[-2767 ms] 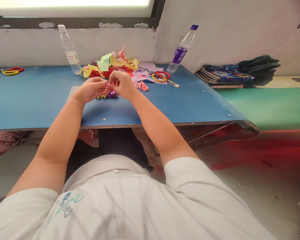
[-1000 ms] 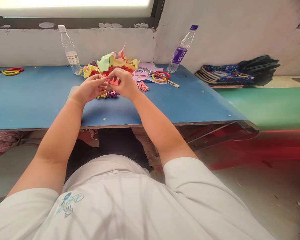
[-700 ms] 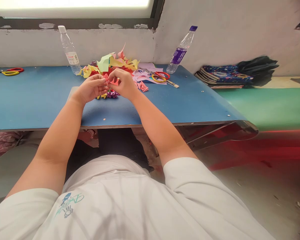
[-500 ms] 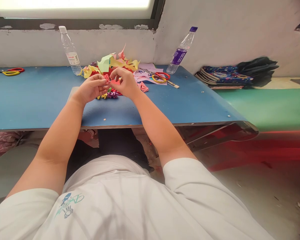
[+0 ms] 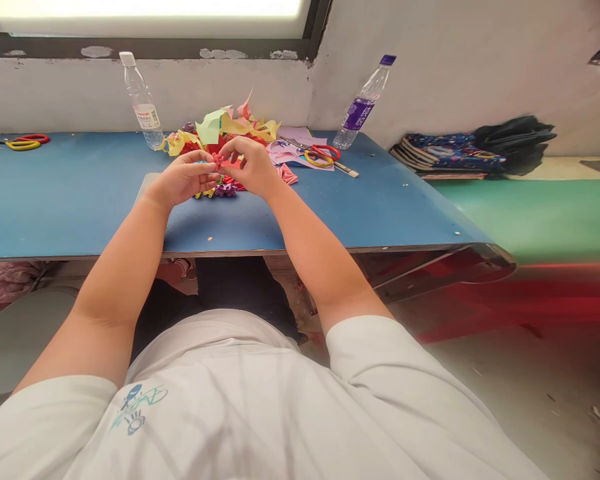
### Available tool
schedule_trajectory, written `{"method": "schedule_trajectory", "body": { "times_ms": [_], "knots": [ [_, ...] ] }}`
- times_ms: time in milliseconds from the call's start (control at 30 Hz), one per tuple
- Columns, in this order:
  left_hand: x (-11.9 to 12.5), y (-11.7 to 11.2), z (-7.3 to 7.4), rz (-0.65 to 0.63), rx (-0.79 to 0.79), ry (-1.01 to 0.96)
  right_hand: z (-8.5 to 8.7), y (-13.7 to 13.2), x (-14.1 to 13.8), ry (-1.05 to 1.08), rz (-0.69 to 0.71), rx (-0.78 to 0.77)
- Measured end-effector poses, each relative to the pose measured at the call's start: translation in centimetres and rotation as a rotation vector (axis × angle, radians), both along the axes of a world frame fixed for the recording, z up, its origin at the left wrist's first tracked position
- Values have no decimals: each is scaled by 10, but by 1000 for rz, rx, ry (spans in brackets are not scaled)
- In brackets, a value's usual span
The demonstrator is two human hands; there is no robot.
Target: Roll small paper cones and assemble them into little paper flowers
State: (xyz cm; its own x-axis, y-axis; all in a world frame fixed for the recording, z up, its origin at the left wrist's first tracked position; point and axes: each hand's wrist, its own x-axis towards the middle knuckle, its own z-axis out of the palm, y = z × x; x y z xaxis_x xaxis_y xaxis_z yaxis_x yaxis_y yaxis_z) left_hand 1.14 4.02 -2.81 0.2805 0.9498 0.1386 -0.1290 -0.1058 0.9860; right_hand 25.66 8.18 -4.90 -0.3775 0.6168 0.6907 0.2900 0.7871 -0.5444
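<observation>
My left hand (image 5: 183, 179) and my right hand (image 5: 251, 166) meet above the blue table (image 5: 75, 200), fingertips pinched together on a small pink paper piece (image 5: 217, 160). Just under the hands lie small rolled paper curls (image 5: 223, 190) in purple, yellow and green. Behind the hands is a heap of coloured paper scraps (image 5: 220, 127) in yellow, green, pink and red. Much of the pink piece is hidden by my fingers.
Two clear water bottles stand at the back, one left (image 5: 141, 103) and one right (image 5: 361, 103). Red-and-yellow scissors (image 5: 319, 154) lie on lilac paper, another pair (image 5: 23, 141) far left. Folded pink pieces (image 5: 285, 175) lie right of my hand. Folded cloth (image 5: 447, 152) is beyond the table.
Both hands stayed in place over the curls while the fingers kept working the pink piece, which looks more rolled up now. The view shifted slightly.
</observation>
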Motion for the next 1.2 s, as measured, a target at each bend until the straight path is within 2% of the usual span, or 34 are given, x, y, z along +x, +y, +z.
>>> {"method": "schedule_trajectory", "body": {
  "times_ms": [167,467,667,833,1067,1200],
  "knots": [
    [1,-1,1,11,-26,6,5,-4,1,-14,-6,3],
    [0,0,1,33,1,38,-3,9,-2,64,86,55],
    [0,-1,1,8,6,38,4,-3,1,-62,-4,-24],
    [2,-3,3,11,-2,69,5,-7,-1,-68,4,-28],
    [-4,8,-4,-50,25,65,0,-2,-5,-32,21,2],
    [-3,6,-5,-41,52,95,-2,0,-6,-45,16,13]
  ]
}}
